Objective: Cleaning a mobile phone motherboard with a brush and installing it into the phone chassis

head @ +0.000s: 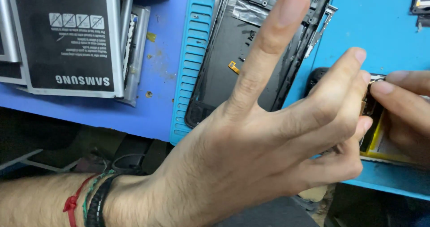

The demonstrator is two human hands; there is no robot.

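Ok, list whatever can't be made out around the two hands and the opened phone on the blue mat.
- Small dark part pinched between both hands: head view, mostly covered by left hand fingers; kind unclear.
- Right hand: cut by the right edge; its grip unclear.
- Phone back shell: middle hidden behind the raised left finger, top cut off.
- Flat battery: cut by the top edge.

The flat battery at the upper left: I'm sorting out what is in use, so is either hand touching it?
No. The flat battery lies alone, while the left hand and right hand meet at a small part far right.
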